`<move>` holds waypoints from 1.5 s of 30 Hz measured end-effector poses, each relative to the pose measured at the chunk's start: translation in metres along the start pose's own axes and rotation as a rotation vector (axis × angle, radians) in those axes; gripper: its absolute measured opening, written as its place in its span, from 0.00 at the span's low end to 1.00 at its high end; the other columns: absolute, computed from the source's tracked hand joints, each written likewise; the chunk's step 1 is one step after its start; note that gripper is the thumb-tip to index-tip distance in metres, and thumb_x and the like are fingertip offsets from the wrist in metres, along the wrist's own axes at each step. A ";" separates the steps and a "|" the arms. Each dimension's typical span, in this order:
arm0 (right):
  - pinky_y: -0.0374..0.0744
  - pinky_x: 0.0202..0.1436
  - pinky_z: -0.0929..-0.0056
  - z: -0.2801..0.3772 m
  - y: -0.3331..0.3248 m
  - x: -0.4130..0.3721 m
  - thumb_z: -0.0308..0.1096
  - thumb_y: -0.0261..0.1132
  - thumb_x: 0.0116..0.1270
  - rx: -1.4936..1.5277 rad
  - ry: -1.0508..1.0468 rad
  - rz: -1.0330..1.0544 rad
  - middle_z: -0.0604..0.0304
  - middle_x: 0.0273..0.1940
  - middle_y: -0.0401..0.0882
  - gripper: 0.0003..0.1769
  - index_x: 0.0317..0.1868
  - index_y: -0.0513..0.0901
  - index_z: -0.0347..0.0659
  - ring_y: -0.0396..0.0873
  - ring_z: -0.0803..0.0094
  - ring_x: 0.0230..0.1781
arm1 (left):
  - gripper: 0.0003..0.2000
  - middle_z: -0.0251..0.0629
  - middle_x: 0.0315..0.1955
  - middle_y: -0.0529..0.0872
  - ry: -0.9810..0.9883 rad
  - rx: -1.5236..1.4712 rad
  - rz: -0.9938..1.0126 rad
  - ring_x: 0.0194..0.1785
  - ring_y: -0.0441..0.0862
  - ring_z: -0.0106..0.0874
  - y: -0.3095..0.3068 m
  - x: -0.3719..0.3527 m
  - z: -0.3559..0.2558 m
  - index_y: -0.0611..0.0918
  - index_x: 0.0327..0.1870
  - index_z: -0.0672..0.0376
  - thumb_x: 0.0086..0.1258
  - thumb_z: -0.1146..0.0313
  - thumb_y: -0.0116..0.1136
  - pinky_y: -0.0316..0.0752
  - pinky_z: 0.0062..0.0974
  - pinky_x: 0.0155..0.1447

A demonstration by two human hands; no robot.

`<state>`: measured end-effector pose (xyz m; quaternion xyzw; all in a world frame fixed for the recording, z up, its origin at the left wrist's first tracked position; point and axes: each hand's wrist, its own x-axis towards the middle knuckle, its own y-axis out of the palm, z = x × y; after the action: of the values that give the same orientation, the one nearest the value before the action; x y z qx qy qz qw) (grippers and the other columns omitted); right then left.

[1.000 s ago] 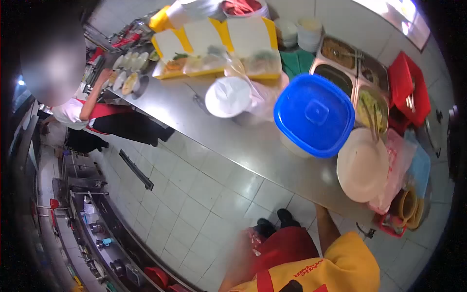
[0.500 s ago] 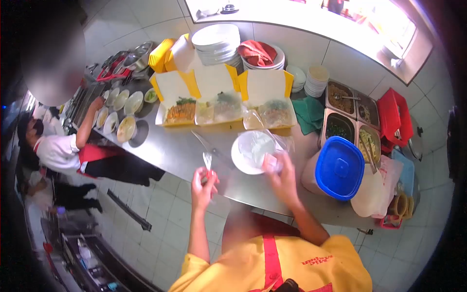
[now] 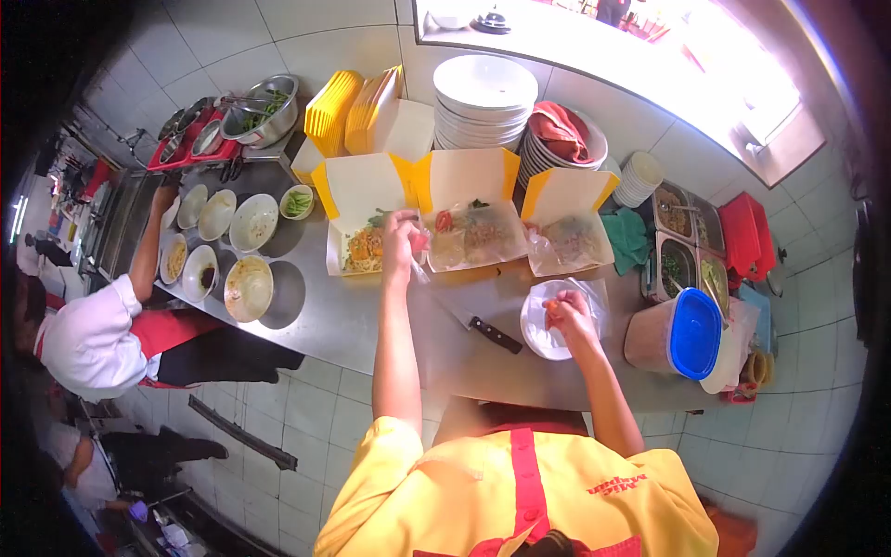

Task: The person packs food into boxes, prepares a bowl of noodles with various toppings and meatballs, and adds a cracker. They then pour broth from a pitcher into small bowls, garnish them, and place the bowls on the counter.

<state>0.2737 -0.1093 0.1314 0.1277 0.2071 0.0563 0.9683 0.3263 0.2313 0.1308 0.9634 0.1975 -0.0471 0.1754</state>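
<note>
My left hand (image 3: pixel 401 243) reaches forward over the gap between the left yellow box (image 3: pixel 357 246) and the middle yellow box (image 3: pixel 469 232). Its fingers are curled around a small red piece, and a bit of clear plastic hangs below it. My right hand (image 3: pixel 568 314) rests on a white plate (image 3: pixel 540 327) covered with clear plastic, fingers pinched on a small orange piece. A third open yellow box (image 3: pixel 571 237) with food stands behind that plate. A black-handled knife (image 3: pixel 487 331) lies on the steel counter (image 3: pixel 325 316) between my arms.
A blue-lidded tub (image 3: pixel 682 334) stands at my right, steel trays of toppings (image 3: pixel 682 237) behind it. Stacked white plates (image 3: pixel 483 97) and folded yellow boxes (image 3: pixel 348 111) sit at the back. Several bowls (image 3: pixel 246 288) lie left, where a person in a white shirt (image 3: pixel 93 334) works.
My left hand has moved forward from the counter's near edge to the boxes. My right hand has stayed at the white plate. The view has tilted up and shows more of the back wall.
</note>
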 end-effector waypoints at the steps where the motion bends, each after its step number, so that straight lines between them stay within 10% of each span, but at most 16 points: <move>1: 0.76 0.32 0.73 0.003 0.002 -0.007 0.30 0.62 0.62 -0.069 -0.036 0.002 0.58 0.32 0.77 0.14 0.45 0.70 0.37 0.77 0.74 0.29 | 0.18 0.38 0.35 0.76 -0.001 -0.008 0.010 0.31 0.78 0.27 0.000 0.003 0.001 0.68 0.51 0.61 0.57 0.74 0.43 0.79 0.27 0.34; 7: 0.79 0.34 0.74 0.032 0.023 -0.016 0.28 0.65 0.62 -0.239 -0.236 -0.037 0.58 0.32 0.79 0.14 0.46 0.73 0.34 0.79 0.74 0.30 | 0.17 0.37 0.35 0.75 0.143 0.258 0.066 0.35 0.77 0.25 0.028 0.011 -0.010 0.69 0.52 0.61 0.60 0.80 0.48 0.77 0.23 0.41; 12: 0.77 0.55 0.66 0.058 0.029 0.018 0.22 0.59 0.62 0.076 -0.370 0.022 0.49 0.45 0.78 0.16 0.51 0.71 0.33 0.80 0.63 0.44 | 0.22 0.47 0.52 0.78 0.571 0.878 0.062 0.54 0.77 0.38 0.030 0.021 0.009 0.68 0.60 0.62 0.65 0.74 0.55 0.71 0.34 0.57; 16: 0.73 0.63 0.60 0.086 0.020 0.036 0.20 0.57 0.61 0.481 -0.275 0.265 0.43 0.51 0.75 0.17 0.51 0.70 0.29 0.77 0.53 0.53 | 0.19 0.53 0.50 0.78 0.677 0.786 -0.052 0.53 0.75 0.48 0.021 -0.001 0.022 0.73 0.54 0.64 0.63 0.69 0.58 0.69 0.39 0.57; 25: 0.77 0.49 0.75 0.057 0.077 0.057 0.25 0.61 0.64 0.037 -0.581 -0.196 0.56 0.42 0.78 0.14 0.49 0.70 0.35 0.79 0.72 0.44 | 0.15 0.46 0.31 0.79 0.664 1.375 -0.217 0.39 0.76 0.46 0.010 0.023 0.048 0.80 0.40 0.63 0.58 0.61 0.60 0.69 0.44 0.45; 30: 0.77 0.50 0.71 0.037 0.130 0.082 0.29 0.64 0.63 -0.260 -0.636 -0.081 0.50 0.46 0.78 0.20 0.53 0.70 0.32 0.80 0.64 0.44 | 0.14 0.46 0.33 0.80 0.695 1.438 -0.315 0.40 0.77 0.46 0.035 -0.002 0.037 0.82 0.38 0.60 0.61 0.59 0.59 0.69 0.44 0.47; 32: 0.78 0.49 0.68 0.021 0.131 0.083 0.30 0.65 0.61 -0.667 -0.954 -0.233 0.46 0.48 0.77 0.23 0.55 0.70 0.32 0.81 0.58 0.44 | 0.12 0.46 0.34 0.81 0.686 1.459 -0.307 0.41 0.78 0.45 0.030 0.001 0.042 0.83 0.38 0.59 0.59 0.61 0.61 0.71 0.43 0.46; 38: 0.78 0.42 0.66 -0.006 0.071 0.036 0.29 0.66 0.59 -0.627 -0.718 -0.104 0.47 0.42 0.77 0.18 0.49 0.74 0.32 0.81 0.59 0.39 | 0.10 0.42 0.24 0.78 0.622 0.796 -0.437 0.31 0.76 0.43 0.005 -0.001 0.056 0.79 0.29 0.63 0.64 0.64 0.59 0.70 0.38 0.36; 45: 0.76 0.32 0.67 0.024 0.002 0.040 0.27 0.65 0.58 -0.672 -0.796 -0.478 0.49 0.33 0.76 0.09 0.38 0.79 0.32 0.77 0.62 0.27 | 0.09 0.46 0.26 0.77 0.608 1.198 -0.370 0.33 0.75 0.46 0.005 0.006 0.063 0.78 0.25 0.63 0.61 0.66 0.58 0.69 0.42 0.39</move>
<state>0.3200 -0.1063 0.1376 -0.2264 -0.1797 -0.1537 0.9449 0.3324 0.2063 0.0724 0.8151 0.3385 0.0948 -0.4604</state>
